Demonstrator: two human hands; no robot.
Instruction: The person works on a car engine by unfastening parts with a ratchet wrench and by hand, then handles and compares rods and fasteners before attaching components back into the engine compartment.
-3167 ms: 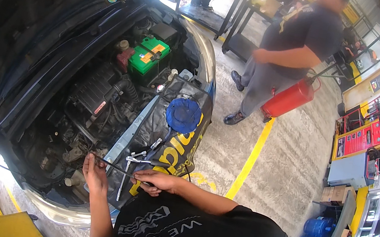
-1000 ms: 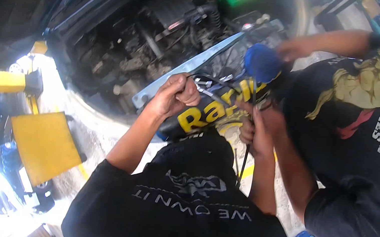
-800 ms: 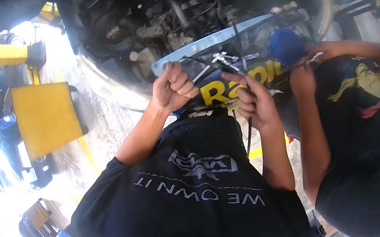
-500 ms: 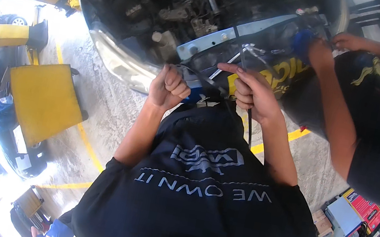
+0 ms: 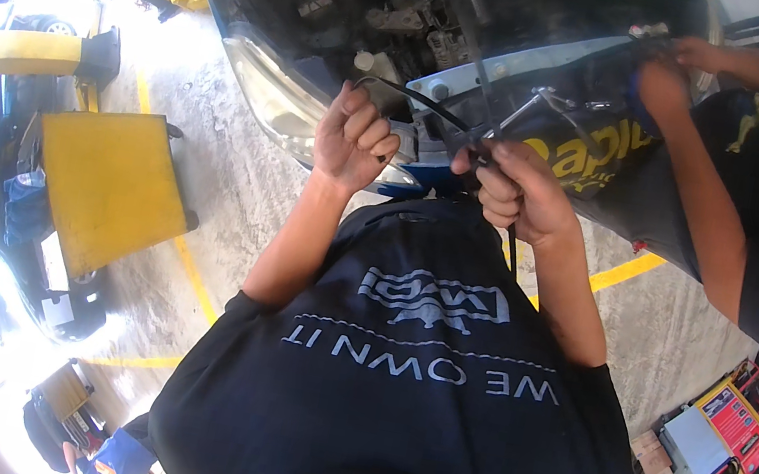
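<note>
A thin black flexible strip arches between my two hands, in front of the open engine bay. My left hand is closed, pinching one end of it between thumb and forefinger. Closed around the strip farther along is my right hand, and the loose part hangs below it. Whether the strip is rubber trim or a hose cannot be made out. Just beyond my right hand, a metal ratchet-like tool lies on a dark cover with yellow lettering.
The car's headlight and light-blue front crossmember lie ahead. At the right a co-worker's arm reaches into the engine bay. A yellow lift arm and yellow panel stand left; a red-and-grey machine stands lower right.
The strip now bows upward between my hands. My right forefinger, stretched out before, has curled in around it. The view has shifted slightly, and the co-worker's hands are higher in the picture.
</note>
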